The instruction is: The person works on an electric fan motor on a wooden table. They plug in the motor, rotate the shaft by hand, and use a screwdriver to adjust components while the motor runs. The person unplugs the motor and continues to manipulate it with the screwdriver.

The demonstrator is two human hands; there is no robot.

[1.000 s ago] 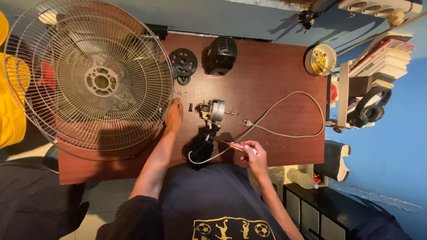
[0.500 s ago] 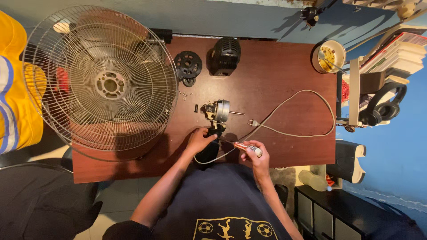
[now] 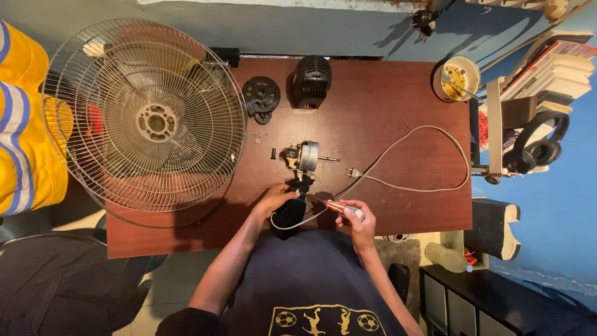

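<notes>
Fan motor assembly (image 3: 300,163) laid near middle of brown table (image 3: 398,93), black base (image 3: 290,213) at near edge. Base gripped by left hand (image 3: 272,200), fingers curled around it. Screwdriver (image 3: 344,208) clasped in closed right hand (image 3: 357,221), tip aimed at base. White power cord (image 3: 429,162) looped to right. Wire fan guard (image 3: 146,121) propped at left; black motor cover (image 3: 311,81) set at far edge.

Warm, fairly bright light, soft shadows, wide-angle bending at edges.

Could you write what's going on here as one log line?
left hand: on black fan neck | right hand: holds screwdriver | fan motor: on table | wire fan guard: left
</notes>
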